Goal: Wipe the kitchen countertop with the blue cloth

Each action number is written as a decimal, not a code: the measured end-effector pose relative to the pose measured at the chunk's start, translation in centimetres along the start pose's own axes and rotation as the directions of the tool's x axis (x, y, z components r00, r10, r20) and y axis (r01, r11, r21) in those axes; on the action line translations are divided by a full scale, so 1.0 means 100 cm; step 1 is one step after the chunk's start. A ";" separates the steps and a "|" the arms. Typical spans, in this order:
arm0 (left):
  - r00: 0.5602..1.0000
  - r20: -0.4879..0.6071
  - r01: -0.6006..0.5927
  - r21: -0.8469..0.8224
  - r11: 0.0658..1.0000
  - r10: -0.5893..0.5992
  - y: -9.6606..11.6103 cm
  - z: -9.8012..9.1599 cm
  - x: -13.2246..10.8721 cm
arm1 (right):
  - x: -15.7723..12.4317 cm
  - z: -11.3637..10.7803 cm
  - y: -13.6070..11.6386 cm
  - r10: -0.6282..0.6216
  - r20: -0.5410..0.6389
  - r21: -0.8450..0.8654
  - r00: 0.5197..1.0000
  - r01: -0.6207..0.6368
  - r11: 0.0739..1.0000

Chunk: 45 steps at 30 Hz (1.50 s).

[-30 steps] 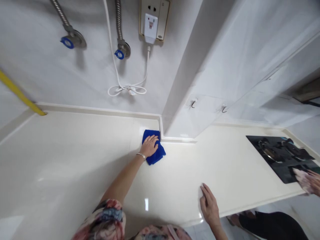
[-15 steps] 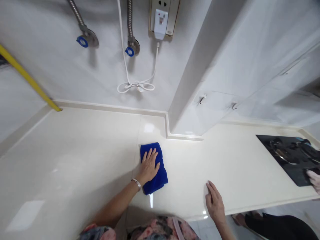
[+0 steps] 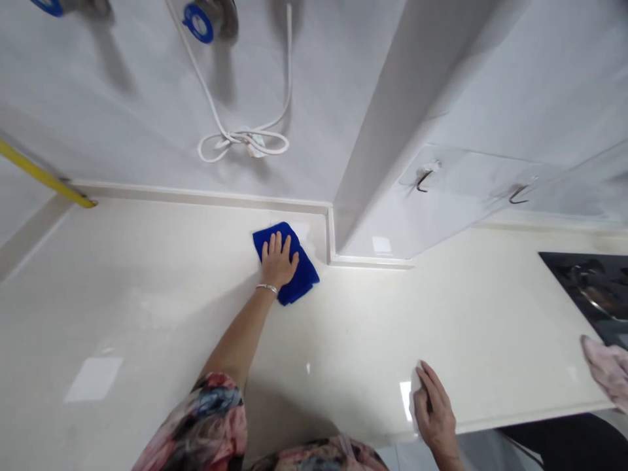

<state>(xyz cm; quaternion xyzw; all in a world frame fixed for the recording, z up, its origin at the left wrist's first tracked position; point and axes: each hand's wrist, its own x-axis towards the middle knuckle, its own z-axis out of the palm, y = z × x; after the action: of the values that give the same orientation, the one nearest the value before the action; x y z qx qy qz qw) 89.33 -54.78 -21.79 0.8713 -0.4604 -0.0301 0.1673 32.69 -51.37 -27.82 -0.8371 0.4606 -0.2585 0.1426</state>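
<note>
My left hand (image 3: 279,263) lies flat on a folded blue cloth (image 3: 305,272), fingers spread and pressing it against the cream countertop (image 3: 161,261). The cloth sits beside the inner corner where the wall juts out; part of it is hidden beneath my palm. A silver bracelet (image 3: 267,288) circles my left wrist. My right hand (image 3: 434,409) rests near the counter's front edge, its fingers extended close together with the thumb a little apart, and nothing shows in it.
A black gas hob (image 3: 596,294) is set into the counter at the right. Beside it a pink cloth (image 3: 608,366) enters from the edge. Dark clothing of another person (image 3: 574,441) shows below. A tied white cord (image 3: 243,137), blue-handled valve (image 3: 199,24), yellow pipe (image 3: 44,175) and hooks (image 3: 424,180) line the wall.
My left hand and the blue cloth have slid away from me toward the wall corner. The view has moved closer to the wall. My right hand still rests by the front edge.
</note>
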 end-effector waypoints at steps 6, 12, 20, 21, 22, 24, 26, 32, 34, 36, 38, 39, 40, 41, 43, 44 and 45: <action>0.992 -0.104 0.058 -0.086 0.995 -0.067 -0.034 -0.001 0.061 | -0.001 -0.003 -0.005 0.002 0.004 -0.015 1.000 -0.002 1.000; 0.968 -0.183 0.154 -0.116 0.981 -0.174 -0.068 -0.009 0.096 | 0.001 -0.008 -0.011 0.007 0.014 -0.033 1.000 -0.007 0.999; 0.978 -0.134 0.159 -0.033 0.987 -0.162 -0.093 -0.020 0.055 | 0.003 -0.008 -0.018 0.019 -0.065 -0.040 0.998 -0.021 0.999; 0.982 -0.116 0.148 -0.014 0.989 -0.148 -0.095 -0.021 0.046 | 0.003 -0.007 -0.019 0.025 -0.074 -0.040 0.997 -0.028 0.999; 0.985 -0.100 0.142 0.001 0.990 -0.142 -0.096 -0.022 0.039 | 0.004 -0.006 -0.020 0.034 -0.081 -0.039 0.996 -0.037 0.999; 0.985 -0.085 0.154 0.021 0.988 -0.151 -0.094 -0.022 0.030 | 0.005 -0.005 -0.022 0.047 -0.095 -0.034 0.994 -0.050 0.998; 0.978 -0.089 0.192 0.029 0.981 -0.189 -0.086 -0.021 0.028 | 0.006 -0.003 -0.023 0.046 -0.117 -0.032 0.992 -0.050 0.998; 0.990 -0.028 0.140 0.014 0.990 -0.140 -0.033 -0.008 0.039 | 0.005 -0.003 -0.020 0.049 -0.110 -0.065 0.993 -0.056 0.996; 1.000 0.013 0.015 -0.021 1.000 -0.015 -0.013 -0.002 0.041 | 0.004 -0.004 -0.019 0.051 -0.108 -0.080 0.993 -0.060 0.995; 0.995 0.035 -0.092 -0.067 0.994 0.094 0.003 0.002 0.040 | 0.004 -0.004 -0.018 0.041 -0.105 -0.086 0.994 -0.051 0.995; 0.984 0.047 -0.166 -0.115 0.979 0.172 0.015 0.005 0.034 | 0.004 -0.004 -0.017 0.031 -0.095 -0.081 0.995 -0.039 0.996; 0.977 0.053 -0.199 -0.139 0.970 0.208 0.020 0.006 0.028 | 0.004 -0.004 -0.017 0.027 -0.088 -0.075 0.996 -0.034 0.997; 0.968 0.061 -0.231 -0.163 0.959 0.243 0.024 0.006 0.021 | 0.004 -0.004 -0.016 0.020 -0.082 -0.067 0.996 -0.026 0.997; 0.959 0.066 -0.259 -0.185 0.948 0.275 0.028 0.008 0.011 | 0.004 -0.004 -0.015 0.014 -0.081 -0.061 0.997 -0.019 0.998; 0.945 0.064 -0.299 -0.218 0.929 0.319 0.038 0.010 -0.012 | 0.004 -0.003 -0.012 0.008 -0.087 -0.052 0.996 -0.012 0.999; 0.943 0.055 -0.309 -0.227 0.924 0.329 0.043 0.012 -0.024 | 0.003 -0.003 -0.011 0.006 -0.090 -0.050 0.996 -0.011 0.999; 0.943 0.042 -0.311 -0.232 0.922 0.329 0.048 0.013 -0.037 | 0.003 -0.002 -0.010 0.006 -0.093 -0.048 0.996 -0.011 0.999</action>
<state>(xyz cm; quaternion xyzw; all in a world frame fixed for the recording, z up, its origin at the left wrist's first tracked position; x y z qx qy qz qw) 83.09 -54.63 -21.90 0.7582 -0.5966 -0.0883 0.2477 33.40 -51.09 -27.10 -0.8255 0.4763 -0.2852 0.1016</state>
